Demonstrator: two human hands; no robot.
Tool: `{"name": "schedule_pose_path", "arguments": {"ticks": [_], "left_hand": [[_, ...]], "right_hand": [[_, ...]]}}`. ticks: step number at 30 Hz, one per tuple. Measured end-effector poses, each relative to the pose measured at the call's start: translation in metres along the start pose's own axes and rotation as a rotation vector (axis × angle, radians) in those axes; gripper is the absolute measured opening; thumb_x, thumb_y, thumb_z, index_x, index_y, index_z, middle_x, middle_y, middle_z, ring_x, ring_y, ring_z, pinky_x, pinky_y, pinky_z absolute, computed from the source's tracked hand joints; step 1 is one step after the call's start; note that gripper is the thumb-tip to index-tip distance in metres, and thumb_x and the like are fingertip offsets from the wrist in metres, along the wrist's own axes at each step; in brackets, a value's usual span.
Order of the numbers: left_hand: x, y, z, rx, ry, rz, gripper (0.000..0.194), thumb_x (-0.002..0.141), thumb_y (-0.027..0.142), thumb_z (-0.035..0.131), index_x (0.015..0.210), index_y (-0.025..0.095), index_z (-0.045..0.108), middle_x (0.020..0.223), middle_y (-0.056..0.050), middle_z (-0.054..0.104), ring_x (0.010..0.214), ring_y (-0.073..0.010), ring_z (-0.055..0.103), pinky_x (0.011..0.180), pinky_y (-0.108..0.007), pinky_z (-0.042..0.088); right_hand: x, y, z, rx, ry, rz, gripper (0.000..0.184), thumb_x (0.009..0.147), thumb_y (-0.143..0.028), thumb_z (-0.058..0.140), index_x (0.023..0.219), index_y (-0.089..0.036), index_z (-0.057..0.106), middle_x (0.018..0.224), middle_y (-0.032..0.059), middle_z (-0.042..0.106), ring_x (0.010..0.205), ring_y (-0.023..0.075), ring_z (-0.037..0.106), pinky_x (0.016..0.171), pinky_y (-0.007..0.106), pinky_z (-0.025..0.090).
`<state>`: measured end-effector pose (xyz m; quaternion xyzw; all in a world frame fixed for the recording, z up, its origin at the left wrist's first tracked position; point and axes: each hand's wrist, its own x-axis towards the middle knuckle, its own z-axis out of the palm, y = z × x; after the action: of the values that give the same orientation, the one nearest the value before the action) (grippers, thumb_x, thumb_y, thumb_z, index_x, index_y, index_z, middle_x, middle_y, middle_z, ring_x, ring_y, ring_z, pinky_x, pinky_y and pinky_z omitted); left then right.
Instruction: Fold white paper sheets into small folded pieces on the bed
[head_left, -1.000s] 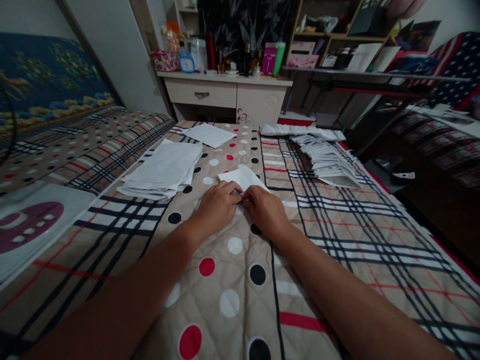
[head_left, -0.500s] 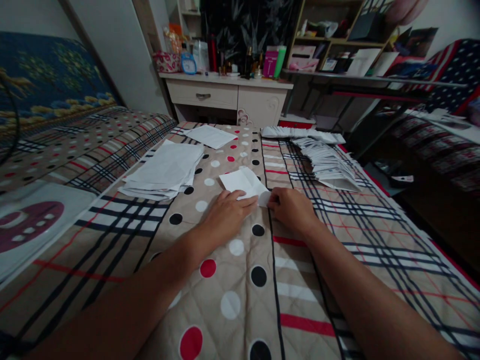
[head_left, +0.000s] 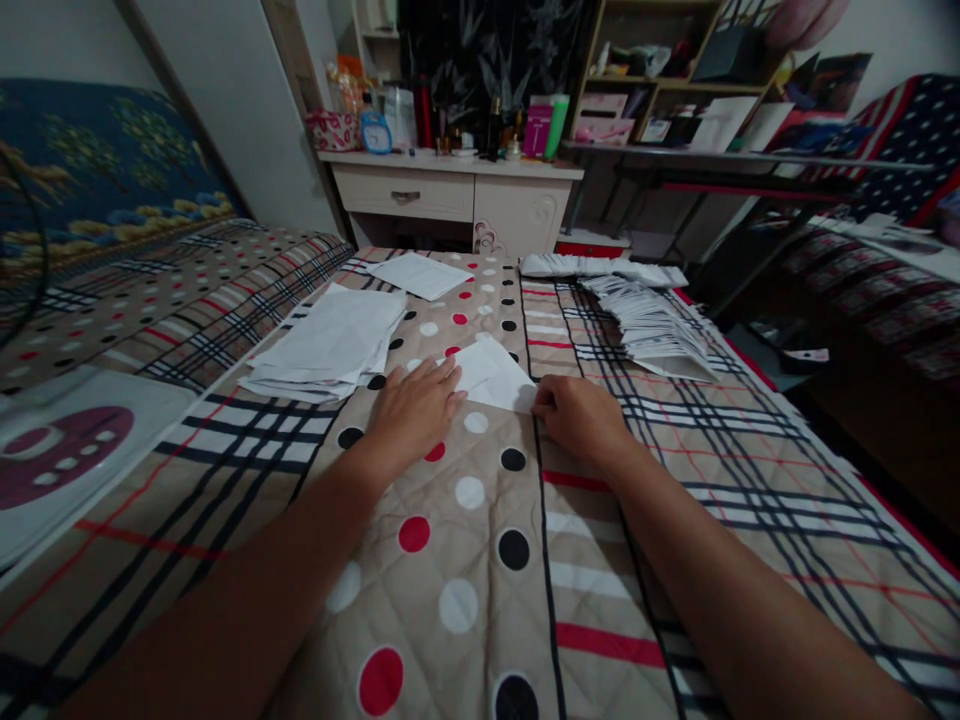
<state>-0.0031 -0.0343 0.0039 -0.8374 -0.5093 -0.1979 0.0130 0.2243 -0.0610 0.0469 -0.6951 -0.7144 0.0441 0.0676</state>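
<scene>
A white folded sheet of paper (head_left: pixel 495 372) lies on the bedspread in front of me. My right hand (head_left: pixel 574 410) pinches its right corner between thumb and curled fingers. At the paper's left edge, my left hand (head_left: pixel 421 408) lies flat with its fingers stretched out, the fingertips touching the sheet. To the left is a loose stack of white paper sheets (head_left: pixel 330 340). Behind that stack a few more white sheets (head_left: pixel 420 275) lie flat. On the right, many folded white papers (head_left: pixel 652 325) stand overlapped in a fanned row.
A long bundle of white papers (head_left: pixel 600 268) lies behind the fanned row. A plastic bag with a purple print (head_left: pixel 90 440) rests at the left. The patterned bedspread (head_left: pixel 457 540) covers the bed. Beyond its far edge stands a white dresser (head_left: pixel 427 195) with bottles and a blue clock (head_left: pixel 375 132).
My left hand has slid left across the paper to its left edge, its fingers now spread. The right hand stays at the right corner. More of the paper's front edge shows.
</scene>
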Motion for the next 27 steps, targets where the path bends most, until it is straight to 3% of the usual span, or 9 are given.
{"name": "schedule_pose_path", "arguments": {"ticks": [6, 9, 12, 15, 19, 23, 27], "left_hand": [[0.008, -0.018, 0.007, -0.053, 0.044, 0.043, 0.045, 0.085, 0.012, 0.048, 0.127, 0.022, 0.062, 0.137, -0.007, 0.060, 0.127, -0.0264, 0.051, 0.108, -0.048, 0.038], [0.010, -0.021, 0.007, -0.083, 0.038, 0.055, 0.047, 0.083, 0.009, 0.047, 0.127, 0.018, 0.060, 0.133, -0.010, 0.060, 0.123, -0.0260, 0.052, 0.107, -0.045, 0.040], [0.012, -0.020, 0.004, -0.109, 0.041, 0.056, 0.046, 0.079, 0.007, 0.047, 0.122, 0.017, 0.061, 0.124, -0.011, 0.060, 0.115, -0.0247, 0.054, 0.103, -0.043, 0.043], [0.012, -0.017, 0.000, -0.129, 0.063, 0.036, 0.041, 0.075, 0.007, 0.050, 0.114, 0.016, 0.063, 0.110, -0.010, 0.062, 0.106, -0.0247, 0.055, 0.098, -0.042, 0.045], [0.012, -0.014, -0.005, -0.157, 0.056, 0.025, 0.029, 0.073, 0.010, 0.056, 0.098, 0.018, 0.067, 0.090, -0.006, 0.064, 0.095, -0.0254, 0.056, 0.089, -0.042, 0.048], [0.011, -0.013, -0.007, -0.204, 0.095, 0.067, 0.021, 0.072, 0.010, 0.056, 0.085, 0.019, 0.069, 0.103, -0.008, 0.063, 0.102, -0.0253, 0.057, 0.093, -0.043, 0.046], [0.009, -0.010, -0.011, -0.333, 0.036, 0.184, 0.018, 0.069, 0.005, 0.054, 0.074, 0.018, 0.064, 0.101, -0.005, 0.066, 0.100, -0.0214, 0.060, 0.093, -0.038, 0.047]], "right_hand": [[-0.013, -0.020, -0.006, -0.031, 0.202, -0.091, 0.024, 0.081, -0.007, 0.051, 0.092, -0.020, 0.067, 0.101, 0.0095, 0.070, 0.081, 0.0233, 0.065, 0.058, 0.032, 0.034], [-0.019, -0.033, -0.001, 0.027, 0.279, -0.259, 0.026, 0.082, -0.006, 0.050, 0.096, -0.020, 0.067, 0.104, 0.0098, 0.068, 0.089, 0.0236, 0.062, 0.066, 0.032, 0.041], [-0.018, -0.037, 0.008, 0.069, 0.270, -0.403, 0.028, 0.083, -0.008, 0.051, 0.105, -0.017, 0.066, 0.110, 0.0108, 0.067, 0.101, 0.0258, 0.059, 0.082, 0.034, 0.044], [-0.012, -0.033, 0.018, 0.104, 0.231, -0.410, 0.033, 0.085, -0.009, 0.050, 0.116, -0.015, 0.063, 0.117, 0.0114, 0.066, 0.107, 0.0256, 0.057, 0.091, 0.036, 0.043], [-0.004, -0.023, 0.023, 0.131, 0.218, -0.373, 0.034, 0.083, -0.007, 0.051, 0.114, -0.014, 0.064, 0.114, 0.0122, 0.067, 0.107, 0.0254, 0.058, 0.094, 0.037, 0.043], [0.000, -0.016, 0.026, 0.205, 0.230, -0.380, 0.033, 0.081, -0.006, 0.050, 0.109, -0.013, 0.066, 0.109, 0.0127, 0.068, 0.104, 0.0247, 0.058, 0.093, 0.036, 0.045], [0.004, -0.010, 0.032, 0.319, 0.281, -0.422, 0.036, 0.078, -0.006, 0.050, 0.111, -0.011, 0.065, 0.110, 0.0138, 0.067, 0.105, 0.0250, 0.058, 0.095, 0.037, 0.045]]}}
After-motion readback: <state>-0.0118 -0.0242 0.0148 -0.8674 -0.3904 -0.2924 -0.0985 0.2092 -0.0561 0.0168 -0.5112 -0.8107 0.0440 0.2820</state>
